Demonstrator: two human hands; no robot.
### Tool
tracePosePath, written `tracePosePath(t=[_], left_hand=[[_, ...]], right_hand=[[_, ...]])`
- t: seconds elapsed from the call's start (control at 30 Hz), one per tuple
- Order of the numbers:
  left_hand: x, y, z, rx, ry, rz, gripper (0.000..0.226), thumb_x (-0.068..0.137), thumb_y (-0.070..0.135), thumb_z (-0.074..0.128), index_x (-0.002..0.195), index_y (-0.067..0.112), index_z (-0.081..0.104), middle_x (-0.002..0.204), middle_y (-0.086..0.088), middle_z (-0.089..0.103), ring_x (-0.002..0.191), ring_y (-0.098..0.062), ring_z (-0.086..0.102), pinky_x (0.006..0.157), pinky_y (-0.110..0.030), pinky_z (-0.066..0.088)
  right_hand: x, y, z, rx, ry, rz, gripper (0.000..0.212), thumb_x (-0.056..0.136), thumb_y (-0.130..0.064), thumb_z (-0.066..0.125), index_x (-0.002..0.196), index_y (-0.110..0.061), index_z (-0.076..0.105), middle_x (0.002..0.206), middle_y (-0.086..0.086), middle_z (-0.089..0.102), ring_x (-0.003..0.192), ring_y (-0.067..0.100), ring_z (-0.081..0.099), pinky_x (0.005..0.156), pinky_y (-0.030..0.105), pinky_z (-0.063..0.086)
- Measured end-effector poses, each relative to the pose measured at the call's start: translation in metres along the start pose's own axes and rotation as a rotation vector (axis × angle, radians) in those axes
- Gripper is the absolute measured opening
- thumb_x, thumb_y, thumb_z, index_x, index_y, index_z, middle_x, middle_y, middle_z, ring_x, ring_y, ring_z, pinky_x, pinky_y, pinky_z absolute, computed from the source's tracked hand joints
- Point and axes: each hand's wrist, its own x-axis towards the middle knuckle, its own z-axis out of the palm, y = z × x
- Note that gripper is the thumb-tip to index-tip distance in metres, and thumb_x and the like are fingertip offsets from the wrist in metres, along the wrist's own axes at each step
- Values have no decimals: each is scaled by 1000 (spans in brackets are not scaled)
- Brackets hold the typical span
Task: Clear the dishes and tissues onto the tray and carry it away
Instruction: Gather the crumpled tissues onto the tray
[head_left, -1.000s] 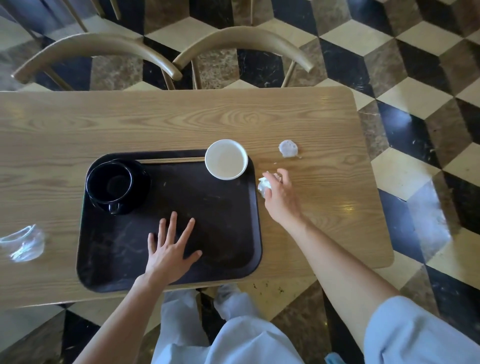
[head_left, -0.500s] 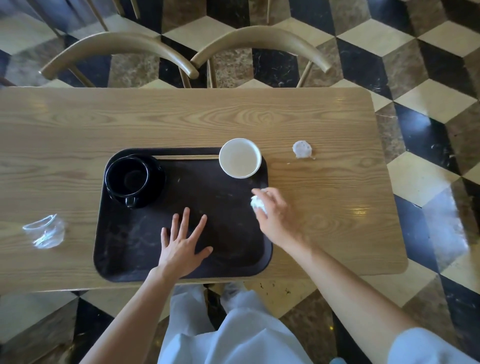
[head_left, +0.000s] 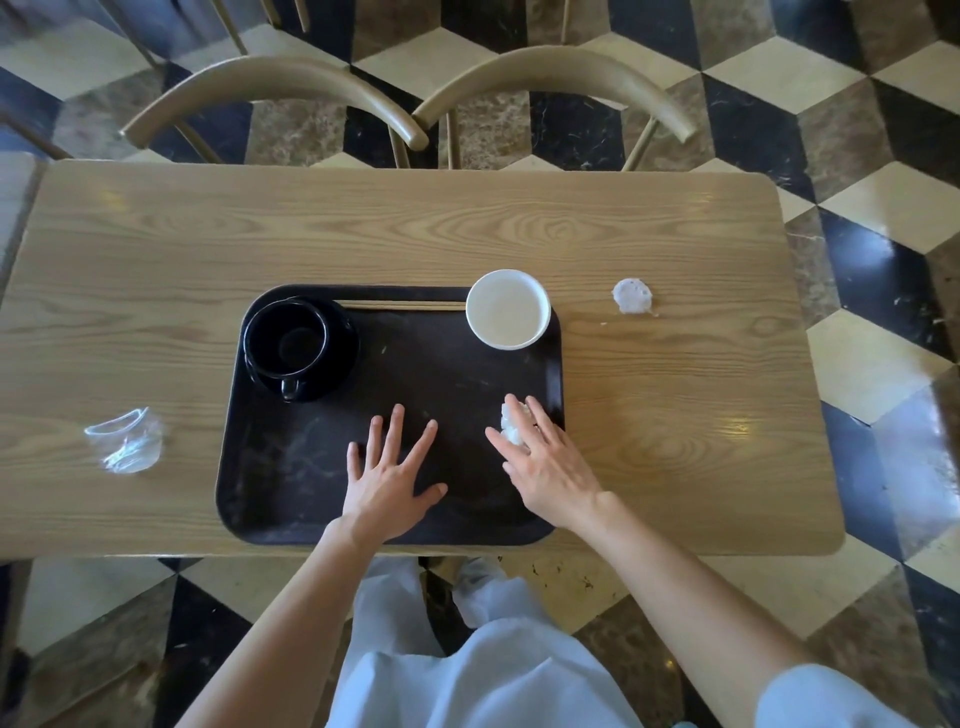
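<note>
**Tissue deposit at tray's right edge: step in progress**

- Right grip (head_left: 550, 473): fingers loosely closed round a crumpled tissue (head_left: 514, 428), low over the right edge of the tray (head_left: 311, 467). Whether the wad already touches the tray surface cannot be told.
- Left grip (head_left: 387, 483): holds nothing. Palm down and fingers spread, pressed flat on the tray's near middle, likely steadying it.
- On the tray:
  - Black cup (head_left: 285, 338) upright on its black saucer (head_left: 340, 358), far left corner.
  - Chopsticks (head_left: 405, 305) lying along the far rim.
  - White bowl (head_left: 508, 309) at the far right corner.
- Off the tray, on the counter (head_left: 467, 223):
  - Second tissue (head_left: 631, 296), well apart to the right, level with the bowl.
  - Clear plastic wrapper (head_left: 124, 439), to the left of the tray.

Step judged: dishes are loaded and tissue collection is under way.

Next move calls for:
1. Letting go of the wad inside the rim.
2. Reaching the right grip out past the bowl for the second tissue, and perhaps taking the wrapper too.
3. Taking the tray at both sides and lifting it level, so that cup and bowl do not slide.
</note>
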Motion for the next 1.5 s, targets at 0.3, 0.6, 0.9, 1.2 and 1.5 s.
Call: tracePosePath(t=[0.3, 0.6, 0.9, 1.2, 1.5], left_hand=[[-1, 1, -1, 3, 8, -1, 86, 93, 68, 44, 155, 46, -13, 164, -3, -28, 152, -33, -22, 119, -60, 0], [-7, 3, -6, 7, 24, 3, 81, 96, 56, 49, 158, 40, -1, 167, -5, -18, 154, -34, -12, 120, -58, 9], [-28, -10, -12, -242, 184, -25, 57, 97, 37, 58, 150, 24, 43, 163, -6, 29, 151, -27, 25, 116, -45, 33], [-78, -100, -33, -777, 475, -276, 18, 91, 18, 71, 109, 16, 76, 91, 1, 77, 84, -9, 73, 80, -29, 59], [-121, -269, -40, -667, 581, -511, 16, 91, 17, 66, 105, 17, 73, 96, -2, 75, 86, -23, 71, 78, -37, 57]], right_hand=[[-6, -9, -13, -14, -15, -9, 57, 90, -25, 64, 145, -29, 47, 163, 23, 16, 146, 53, 15, 109, 56, 38], [-8, -18, -8, -23, 84, 18, 64, 89, -17, 67, 148, -29, 44, 158, 29, 25, 145, 51, 21, 114, 57, 33], [-4, -35, -15, 135, 217, 143, 55, 82, -29, 71, 133, -12, 60, 151, 23, 40, 140, 39, 36, 115, 46, 34], [44, -113, -29, 331, 170, 102, 12, 84, -10, 66, 93, -12, 73, 79, 5, 71, 69, 29, 67, 59, 35, 55], [142, -266, -28, 510, -92, 50, 21, 90, -18, 61, 105, -15, 75, 90, 2, 77, 84, 19, 70, 79, 28, 54]])
